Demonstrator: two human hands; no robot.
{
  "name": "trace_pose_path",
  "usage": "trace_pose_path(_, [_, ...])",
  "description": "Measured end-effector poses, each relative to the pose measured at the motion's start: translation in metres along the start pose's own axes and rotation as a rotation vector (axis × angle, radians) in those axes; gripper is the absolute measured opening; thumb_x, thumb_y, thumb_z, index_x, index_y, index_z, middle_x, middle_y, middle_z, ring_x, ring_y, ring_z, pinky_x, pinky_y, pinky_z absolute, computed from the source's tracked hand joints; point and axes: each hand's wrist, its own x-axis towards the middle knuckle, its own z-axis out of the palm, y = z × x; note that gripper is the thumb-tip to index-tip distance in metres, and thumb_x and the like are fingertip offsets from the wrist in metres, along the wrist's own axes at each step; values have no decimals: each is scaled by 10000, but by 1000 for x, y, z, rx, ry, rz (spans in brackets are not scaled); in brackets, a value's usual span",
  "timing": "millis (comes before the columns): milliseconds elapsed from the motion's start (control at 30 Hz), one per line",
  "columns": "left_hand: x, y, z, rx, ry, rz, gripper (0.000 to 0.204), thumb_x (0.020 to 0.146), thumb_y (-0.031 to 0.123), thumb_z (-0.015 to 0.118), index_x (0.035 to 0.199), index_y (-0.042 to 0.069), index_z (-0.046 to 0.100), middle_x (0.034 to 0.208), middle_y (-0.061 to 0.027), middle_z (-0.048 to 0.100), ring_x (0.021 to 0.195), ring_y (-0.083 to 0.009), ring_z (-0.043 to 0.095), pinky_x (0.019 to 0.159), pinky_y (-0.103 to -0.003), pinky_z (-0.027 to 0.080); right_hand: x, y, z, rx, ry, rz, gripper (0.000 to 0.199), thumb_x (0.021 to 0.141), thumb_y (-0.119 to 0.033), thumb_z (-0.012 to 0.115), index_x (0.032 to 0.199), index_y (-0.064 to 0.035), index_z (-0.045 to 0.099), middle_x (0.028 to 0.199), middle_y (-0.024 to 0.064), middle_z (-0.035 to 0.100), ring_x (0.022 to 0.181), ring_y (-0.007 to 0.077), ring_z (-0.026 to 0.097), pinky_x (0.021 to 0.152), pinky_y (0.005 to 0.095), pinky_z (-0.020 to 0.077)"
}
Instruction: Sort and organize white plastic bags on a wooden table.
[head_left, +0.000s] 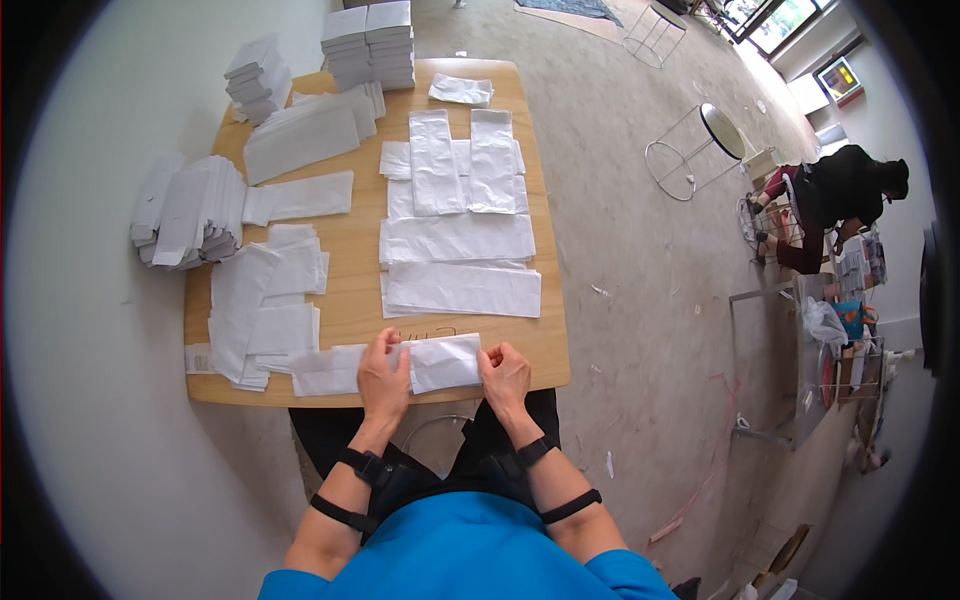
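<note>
A white folded paper piece (446, 362) lies at the near edge of the wooden table, between my two hands. My right hand (505, 376) pinches its right end with curled fingers. At its left end, my left hand (384, 382) is closed on the paper, thumb toward the right. Another flat white paper piece (329, 371) reaches out to the left from under my left hand. Just beyond my hands, dark handwritten marks (428, 333) show on the tabletop.
On the table (350, 240), flat white paper pieces (462, 290) lie in overlapping rows. Loose papers (245, 300) spread at left. White box stacks (368, 45) and a leaning pile (195, 215) stand along the wall. Rightward are a round stool (722, 130) and a seated person (845, 190).
</note>
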Motion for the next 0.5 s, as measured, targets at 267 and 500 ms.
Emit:
trace_pose_path(267, [-10, 7, -8, -304, -211, -237, 146, 841, 130, 656, 907, 3, 628, 764, -109, 627, 690, -252, 598, 655, -350, 488, 0, 0, 2, -21, 12, -12, 185, 792, -201, 670, 720, -36, 630, 682, 128, 638, 682, 320, 639, 644, 421, 495])
trace_pose_path(500, [-26, 3, -15, 149, -297, -300, 317, 769, 327, 738, 764, 27, 636, 721, -125, 645, 705, -308, 636, 635, -401, 492, 1, 4, 1, -47, 4, -20, 183, 794, -198, 670, 724, -34, 628, 698, 128, 643, 687, 318, 641, 647, 415, 496])
